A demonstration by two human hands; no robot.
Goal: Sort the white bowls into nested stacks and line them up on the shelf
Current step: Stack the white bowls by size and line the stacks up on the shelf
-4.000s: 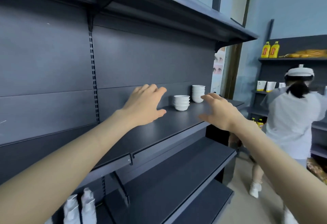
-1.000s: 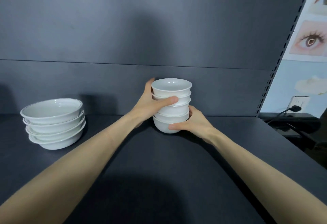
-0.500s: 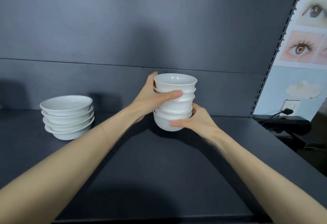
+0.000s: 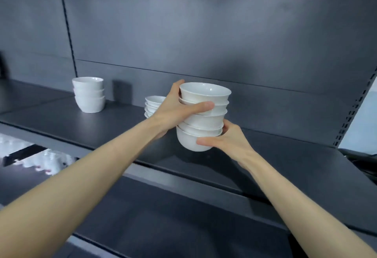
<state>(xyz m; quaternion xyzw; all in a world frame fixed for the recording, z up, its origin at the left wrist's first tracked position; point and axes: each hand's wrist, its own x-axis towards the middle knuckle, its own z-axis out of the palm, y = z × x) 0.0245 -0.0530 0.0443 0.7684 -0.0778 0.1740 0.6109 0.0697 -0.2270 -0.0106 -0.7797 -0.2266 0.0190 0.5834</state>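
Observation:
I hold a nested stack of several small white bowls (image 4: 204,115) lifted just above the dark shelf (image 4: 81,127). My left hand (image 4: 175,110) wraps the stack's upper left side, thumb across the front. My right hand (image 4: 226,139) cups the bottom bowl from the right. Behind my left hand stands a stack of wide shallow white bowls (image 4: 152,103), mostly hidden by the hand. Further left on the shelf sits a stack of three deep white bowls (image 4: 88,94).
The grey back panel (image 4: 224,43) rises behind the shelf, with a slotted upright (image 4: 68,27) at left and another at the far right edge (image 4: 353,113). A lower shelf (image 4: 163,217) runs beneath. Blurred white items (image 4: 40,161) lie lower left.
The held stack has risen off the shelf and shifted left toward the shallow bowls. My view has swung left, bringing a third stack of deep bowls into sight.

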